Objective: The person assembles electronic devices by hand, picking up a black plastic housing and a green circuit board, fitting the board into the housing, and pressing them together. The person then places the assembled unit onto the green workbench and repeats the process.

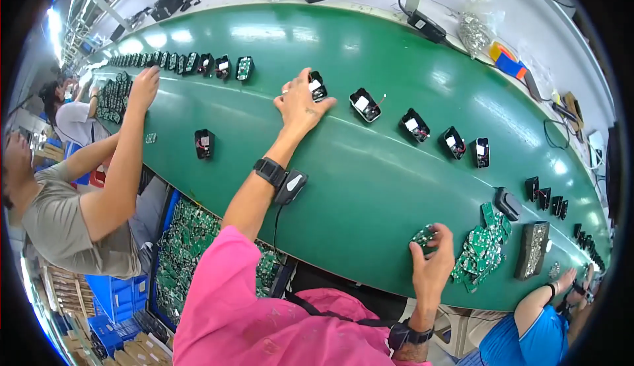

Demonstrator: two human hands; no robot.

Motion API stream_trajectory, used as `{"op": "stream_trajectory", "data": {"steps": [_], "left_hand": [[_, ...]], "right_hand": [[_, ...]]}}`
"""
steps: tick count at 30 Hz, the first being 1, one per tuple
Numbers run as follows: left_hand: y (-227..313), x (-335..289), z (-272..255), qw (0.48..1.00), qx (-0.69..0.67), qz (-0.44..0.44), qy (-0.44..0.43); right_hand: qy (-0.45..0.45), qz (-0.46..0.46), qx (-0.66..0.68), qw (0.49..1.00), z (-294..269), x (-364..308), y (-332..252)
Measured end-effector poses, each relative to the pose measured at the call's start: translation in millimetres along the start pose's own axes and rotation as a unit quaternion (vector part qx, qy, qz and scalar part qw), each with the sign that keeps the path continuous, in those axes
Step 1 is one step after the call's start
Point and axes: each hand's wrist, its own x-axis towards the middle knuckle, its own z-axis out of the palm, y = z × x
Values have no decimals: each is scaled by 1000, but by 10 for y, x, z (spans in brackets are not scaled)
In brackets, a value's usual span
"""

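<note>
My left hand (302, 105) reaches to the far side of the green work surface. Its thumb and fingers are around a small black plastic housing (318, 89) with a white part inside. Nearer to me, my right hand (434, 260) holds a green circuit board (422, 236) between thumb and fingers. To the right of that hand lies a loose pile of green circuit boards (479, 250). An open black housing (364, 105) with a red wire sits just right of my left hand, and several similar ones trail off to the right.
A co-worker's arm (135, 122) reaches over the surface at left, near a row of housings (244, 68). One housing (204, 144) stands apart. A cabled black device (290, 186) lies beside my left forearm. A bin of boards (185, 254) is below; another person (528, 333) works at right.
</note>
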Motion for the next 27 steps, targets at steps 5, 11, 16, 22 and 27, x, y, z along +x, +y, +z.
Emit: {"op": "stream_trajectory", "data": {"steps": [5,11,16,22,27], "left_hand": [[45,-200,-163,962,-271,-26,-3],[452,-1527,-547,754,-630,-120,-143],[599,-2280,-670,462,-800,-278,-262],[745,-2671,-501,710,-647,-186,-208],[892,-2802,-537,829,-542,-96,-102]], "right_hand": [[-9,29,230,973,218,-152,82],[23,115,469,875,136,-85,134],[-31,104,470,876,252,-186,44],[-84,123,490,859,257,-392,-148],[-161,-50,437,883,285,-415,-451]]}}
